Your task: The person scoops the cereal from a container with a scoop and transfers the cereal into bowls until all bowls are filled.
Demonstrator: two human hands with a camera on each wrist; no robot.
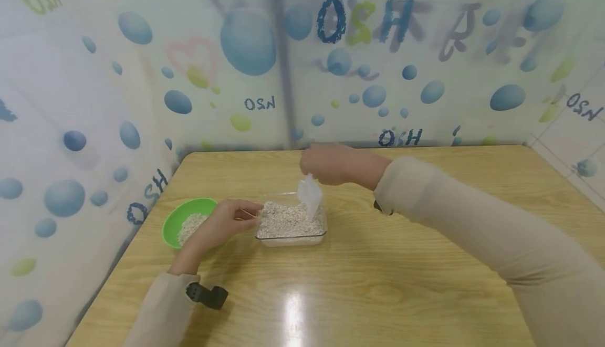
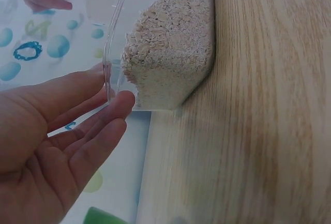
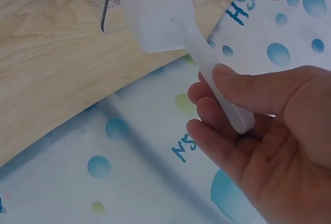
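A clear rectangular glass container (image 1: 293, 241) full of oat flakes (image 1: 285, 222) stands on the table. My left hand (image 1: 219, 227) pinches its left rim; in the left wrist view the thumb and fingers (image 2: 106, 138) meet at the glass edge. Above the container's right end, my right hand (image 1: 331, 164) grips a white plastic scoop (image 1: 310, 196) by its handle. The scoop points down, and its lower end is at the oats. In the right wrist view the thumb lies along the scoop handle (image 3: 207, 53), with the fingers curled beneath.
A green bowl (image 1: 171, 222) holding more oat flakes sits left of the container, partly behind my left hand and forearm. The wooden table (image 1: 378, 284) ends at the back against a curtain (image 1: 198, 121) printed with bubbles and letters.
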